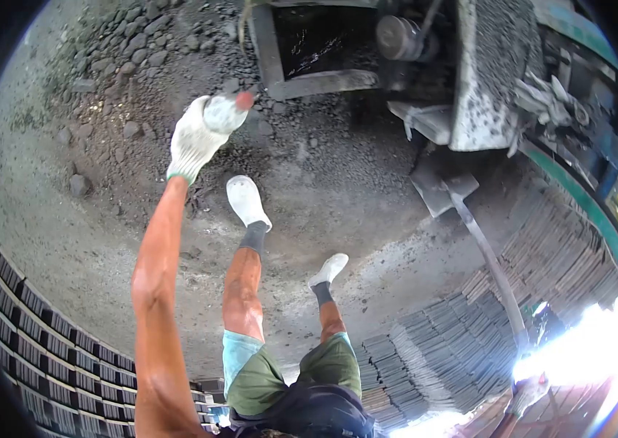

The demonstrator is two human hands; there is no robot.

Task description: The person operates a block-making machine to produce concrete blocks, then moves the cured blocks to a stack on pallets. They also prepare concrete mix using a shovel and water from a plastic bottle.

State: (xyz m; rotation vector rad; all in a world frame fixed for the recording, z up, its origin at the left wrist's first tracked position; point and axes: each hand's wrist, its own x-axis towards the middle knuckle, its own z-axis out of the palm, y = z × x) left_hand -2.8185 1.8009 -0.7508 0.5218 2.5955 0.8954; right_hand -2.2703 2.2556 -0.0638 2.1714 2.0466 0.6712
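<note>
My left hand [210,125], in a white knit glove with a green cuff edge, is raised over the dark gravelly ground. Its fingers look closed. A small blurred red patch shows at its far end, and whether this is something held cannot be made out. At the lower right, my right hand [530,394], also gloved, is closed around the grip end of a shovel [485,248]; glare partly washes out this spot. The shovel's long handle runs away from me, and its flat metal blade lies on the floor near the machine.
Loose stones [137,36] and a dark soil heap lie ahead left. A machine with a motor [398,38] and a gritty chute [488,80] stands ahead right. Stacked tiles [433,358] line the right, racks [46,343] the left. My white shoes [247,201] stand on the dusty floor.
</note>
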